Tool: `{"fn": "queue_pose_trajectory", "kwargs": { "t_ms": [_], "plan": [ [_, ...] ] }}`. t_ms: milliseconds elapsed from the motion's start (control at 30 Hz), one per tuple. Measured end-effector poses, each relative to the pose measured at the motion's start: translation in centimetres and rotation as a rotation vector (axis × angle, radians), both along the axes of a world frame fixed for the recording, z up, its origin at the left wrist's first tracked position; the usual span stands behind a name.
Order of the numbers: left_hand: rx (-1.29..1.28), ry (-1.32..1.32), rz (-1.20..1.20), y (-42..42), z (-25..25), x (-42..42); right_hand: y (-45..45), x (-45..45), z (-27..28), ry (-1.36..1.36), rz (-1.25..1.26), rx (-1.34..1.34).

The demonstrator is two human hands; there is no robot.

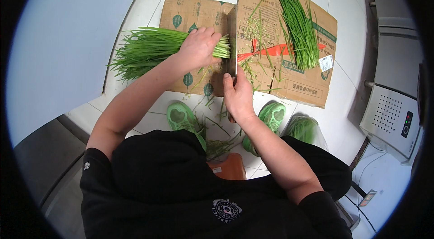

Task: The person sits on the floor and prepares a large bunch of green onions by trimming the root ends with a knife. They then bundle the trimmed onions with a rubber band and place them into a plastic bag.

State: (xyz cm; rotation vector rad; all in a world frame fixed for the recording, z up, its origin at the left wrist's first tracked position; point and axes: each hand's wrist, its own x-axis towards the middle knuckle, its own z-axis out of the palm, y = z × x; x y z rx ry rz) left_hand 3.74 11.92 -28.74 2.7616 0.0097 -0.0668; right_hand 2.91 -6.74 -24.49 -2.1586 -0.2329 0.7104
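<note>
My left hand (200,47) presses around a thick bunch of garlic chives (149,49), its leaf tips pointing left and its pale cut ends to the right. The bunch lies on a flattened cardboard box (176,11). Just beyond the stem ends, my right hand (238,95) grips a knife with a broad metal blade (232,40), seen nearly edge-on. Short stem trimmings lie to the right of the blade on a second piece of cardboard (305,89). There, a loose pile of chives (300,32) rests partly over a red plastic strip (276,50).
Green shoes (179,115) stand near the cardboard, with scattered leaves on the tiles between them. An orange stool (234,166) is under the person. A clear bag of greens (303,128) sits beside the right leg. A white appliance (386,117) stands at right, a pale panel (74,35) at left.
</note>
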Motion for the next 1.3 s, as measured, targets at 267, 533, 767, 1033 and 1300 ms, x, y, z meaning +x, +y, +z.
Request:
{"fn": "queue_pose_trajectory", "kwargs": {
  "t_ms": [267,533,767,1033,1300],
  "plan": [
    [-0.024,-0.062,0.002,0.1,-1.0,0.0,-1.2,-1.4,2.3,-0.18,-0.029,0.184],
    [-0.052,-0.071,-0.01,-0.2,-1.0,0.4,-0.3,-0.9,2.2,-0.178,0.016,0.094],
    [-0.018,-0.021,-0.025,-0.9,-0.5,0.9,-0.4,-1.1,2.1,-0.225,0.0,0.094],
    [0.066,0.017,-0.102,-1.0,-0.7,1.1,-0.2,-0.5,1.4,-0.143,-0.007,0.074],
    [0.097,0.038,-0.132,-1.1,-0.5,1.4,0.7,1.1,0.5,-0.081,0.014,0.02]
  ]
}}
